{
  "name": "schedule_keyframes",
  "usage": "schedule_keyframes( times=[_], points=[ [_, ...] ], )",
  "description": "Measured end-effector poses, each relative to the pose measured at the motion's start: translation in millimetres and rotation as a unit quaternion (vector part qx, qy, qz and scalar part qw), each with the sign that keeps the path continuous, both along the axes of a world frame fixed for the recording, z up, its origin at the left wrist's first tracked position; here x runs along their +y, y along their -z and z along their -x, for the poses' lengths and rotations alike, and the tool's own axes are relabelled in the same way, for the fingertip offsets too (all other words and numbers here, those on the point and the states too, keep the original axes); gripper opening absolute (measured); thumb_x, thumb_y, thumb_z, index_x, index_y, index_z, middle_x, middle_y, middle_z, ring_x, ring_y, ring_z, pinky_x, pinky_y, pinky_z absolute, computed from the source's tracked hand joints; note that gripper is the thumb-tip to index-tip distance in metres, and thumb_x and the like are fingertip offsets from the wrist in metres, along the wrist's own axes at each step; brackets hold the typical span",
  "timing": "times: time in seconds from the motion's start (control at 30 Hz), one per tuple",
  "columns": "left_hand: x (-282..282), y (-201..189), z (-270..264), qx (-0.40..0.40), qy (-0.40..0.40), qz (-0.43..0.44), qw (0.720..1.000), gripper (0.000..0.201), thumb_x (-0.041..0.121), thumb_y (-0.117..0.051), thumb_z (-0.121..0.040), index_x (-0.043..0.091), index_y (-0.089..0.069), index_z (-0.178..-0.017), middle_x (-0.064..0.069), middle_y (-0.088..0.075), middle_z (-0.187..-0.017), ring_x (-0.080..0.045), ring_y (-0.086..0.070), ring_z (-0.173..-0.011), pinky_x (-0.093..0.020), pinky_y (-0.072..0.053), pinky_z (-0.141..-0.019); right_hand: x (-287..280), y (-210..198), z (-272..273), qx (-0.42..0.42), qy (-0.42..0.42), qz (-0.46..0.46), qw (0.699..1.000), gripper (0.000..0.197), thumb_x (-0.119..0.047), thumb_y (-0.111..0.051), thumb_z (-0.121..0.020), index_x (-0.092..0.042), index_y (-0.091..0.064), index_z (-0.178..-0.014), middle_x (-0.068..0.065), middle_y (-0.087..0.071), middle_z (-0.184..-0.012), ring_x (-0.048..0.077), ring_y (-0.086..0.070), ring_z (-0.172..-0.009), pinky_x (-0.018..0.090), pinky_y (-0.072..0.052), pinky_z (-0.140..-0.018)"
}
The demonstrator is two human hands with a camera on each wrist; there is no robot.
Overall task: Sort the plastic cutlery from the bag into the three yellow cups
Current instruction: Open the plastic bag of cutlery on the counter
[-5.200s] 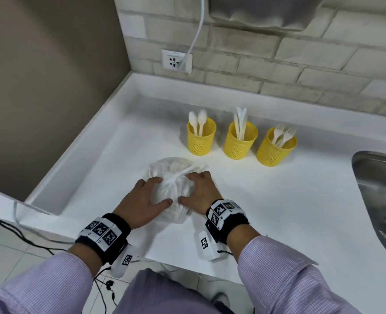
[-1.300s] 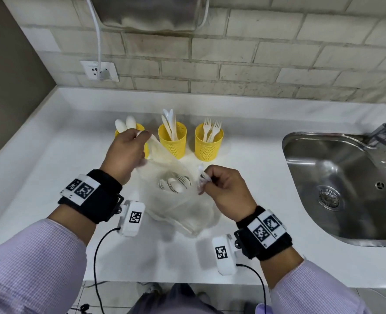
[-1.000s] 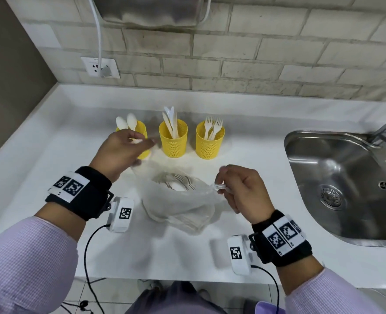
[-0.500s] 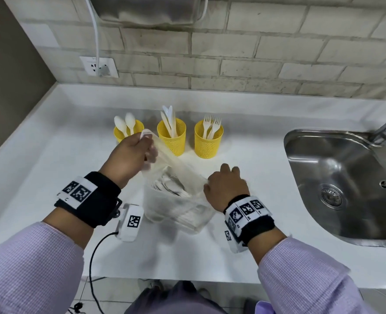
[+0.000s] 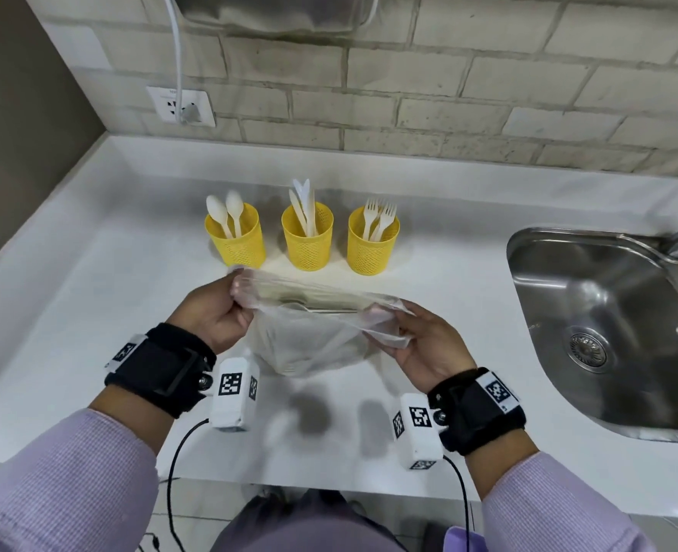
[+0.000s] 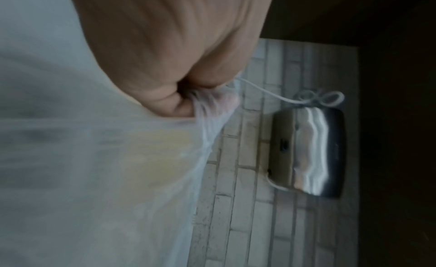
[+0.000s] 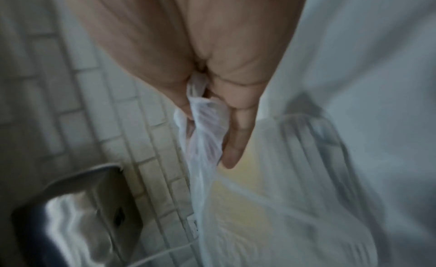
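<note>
L hand [image 5: 213,312]: pinching far-left rim of bag [image 5: 309,344], film bunched between thumb + fingers; L wrist view confirms plastic gathered in fist.
R hand [image 5: 425,348]: pinching near-right rim of same bag, film twisted through curled fingers, index lying along it in R wrist view.
Bag: hanging between both hands, mouth stretched wide L-to-R, belly sagging to or just above counter [image 5: 90,312]; contact not clear.
Cutlery in bag [image 5: 321,308]: pale handles just inside mouth, long axis running roughly L-R, parallel to stretched rim; types not readable.
Key relation: contents lie between hands, slightly below both; neither hand free, so one must let go to reach in. R hand seems nearer the visible handles.
Cups: spoon cup [image 5: 235,239], knife cup [image 5: 307,237], fork cup [image 5: 373,241] in a row just beyond bag, ahead of both hands; spoon cup closest to L hand, fork cup to R.
Room: open counter L of L hand; sink [image 5: 608,332] well to R of R hand; wall [image 5: 409,93] behind cups.
Risk, est.: mouth likely collapses once one side released.
</note>
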State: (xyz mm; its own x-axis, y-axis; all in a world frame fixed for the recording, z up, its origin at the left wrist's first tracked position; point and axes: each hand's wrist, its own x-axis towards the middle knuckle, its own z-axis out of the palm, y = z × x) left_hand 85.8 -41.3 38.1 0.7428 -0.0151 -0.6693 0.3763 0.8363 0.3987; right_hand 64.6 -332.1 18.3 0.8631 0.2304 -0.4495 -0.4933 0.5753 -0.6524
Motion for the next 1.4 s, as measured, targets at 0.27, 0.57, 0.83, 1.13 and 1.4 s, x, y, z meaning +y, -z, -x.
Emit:
schedule_keyframes(
  times=[0.27, 0.57, 0.83, 1.13, 1.4],
  points=[
    [17.4, 35.3, 3.6, 0.016, 0.139, 0.092, 0.986, 0.056, -0.025, -0.091, -0.039, 0.007, -0.061, -0.074, 0.001, -0.048, -0.047, -0.008, -0.045, -0.044, -0.023, -0.045, -0.042, -3.0, 47.5, -5.9, 0.119, 0.052, -0.141, 0.981, 0.047, 0.003, -0.093, -0.038, -0.009, -0.073, -0.078, 0.011, -0.068, -0.082, 0.023, -0.066, -0.070, 0.025, -0.052, -0.069],
    [0.5, 29.0, 29.6, 0.041, 0.206, -0.557, 0.803, 0.072, 0.073, -0.068, -0.069, 0.030, -0.059, -0.126, -0.009, -0.050, -0.134, -0.024, -0.055, -0.111, -0.044, -0.053, -0.097, 4.3, 22.1, -3.3, -0.019, -0.062, 0.390, 0.918, 0.043, -0.037, -0.075, -0.082, -0.018, -0.056, -0.116, 0.011, -0.054, -0.113, 0.025, -0.057, -0.095, 0.033, -0.044, -0.082],
    [-16.3, 29.4, 30.8, -0.124, 0.265, -0.778, 0.555, 0.040, 0.025, -0.060, -0.100, 0.016, -0.049, -0.063, 0.002, -0.053, -0.061, -0.031, -0.056, -0.072, -0.033, -0.030, -0.064, 19.7, 10.3, 2.7, -0.217, -0.177, 0.732, 0.621, 0.024, -0.027, -0.057, -0.099, -0.005, -0.060, -0.110, 0.015, -0.063, -0.109, 0.034, -0.061, -0.098, 0.032, -0.046, -0.076],
    [-15.7, 6.3, 25.4, -0.049, 0.149, -0.148, 0.976, 0.041, 0.033, -0.050, -0.107, 0.013, -0.070, -0.078, 0.003, -0.057, -0.059, -0.009, -0.055, -0.047, -0.018, -0.049, -0.045, 11.3, 18.8, -7.6, -0.001, -0.006, 0.142, 0.990, 0.022, 0.000, -0.048, -0.100, -0.004, -0.065, -0.088, 0.012, -0.063, -0.076, 0.024, -0.061, -0.059, 0.029, -0.052, -0.052],
    [-8.3, 16.0, 26.5, -0.061, 0.276, 0.032, 0.959, 0.060, 0.035, -0.034, -0.104, -0.005, -0.051, -0.145, -0.026, -0.052, -0.148, -0.040, -0.053, -0.136, -0.050, -0.041, -0.116, 6.9, 42.1, -11.7, 0.129, 0.012, 0.028, 0.991, 0.023, -0.025, -0.053, -0.100, -0.004, -0.063, -0.104, 0.021, -0.066, -0.082, 0.034, -0.069, -0.063, 0.039, -0.059, -0.049]
  ],
)
